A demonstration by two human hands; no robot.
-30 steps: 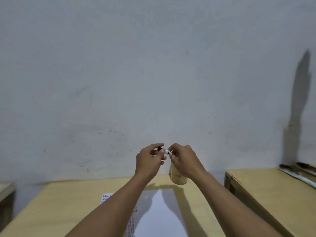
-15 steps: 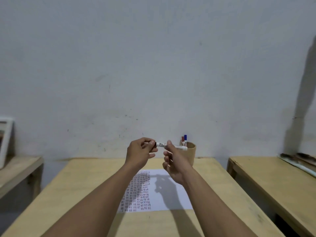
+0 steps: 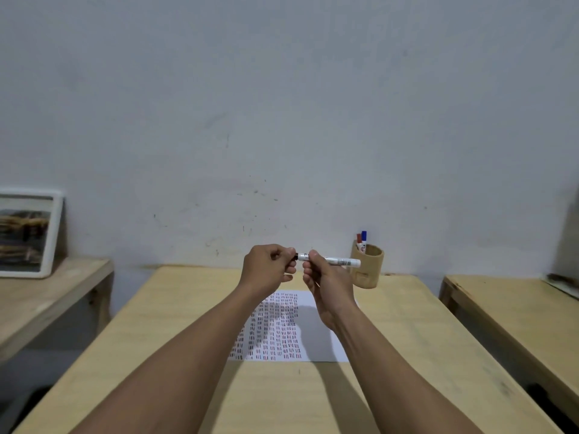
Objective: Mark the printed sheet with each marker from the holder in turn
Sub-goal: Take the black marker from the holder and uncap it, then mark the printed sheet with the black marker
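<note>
White marker (image 3: pixel 332 260): held level above the table (image 3: pixel 407 333), right hand (image 3: pixel 326 283) gripping its barrel, left hand (image 3: pixel 268 270) closed on the dark cap end just beside. Printed sheet (image 3: pixel 282 327): flat on the table, directly below both hands. Holder (image 3: pixel 368 267): upright just right of the right hand, containing a red marker (image 3: pixel 359 241) and a blue marker (image 3: pixel 364 239).

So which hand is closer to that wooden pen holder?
Right. The right hand holds the marker just left of the holder; the left hand is farther left, at the marker's cap end.
</note>
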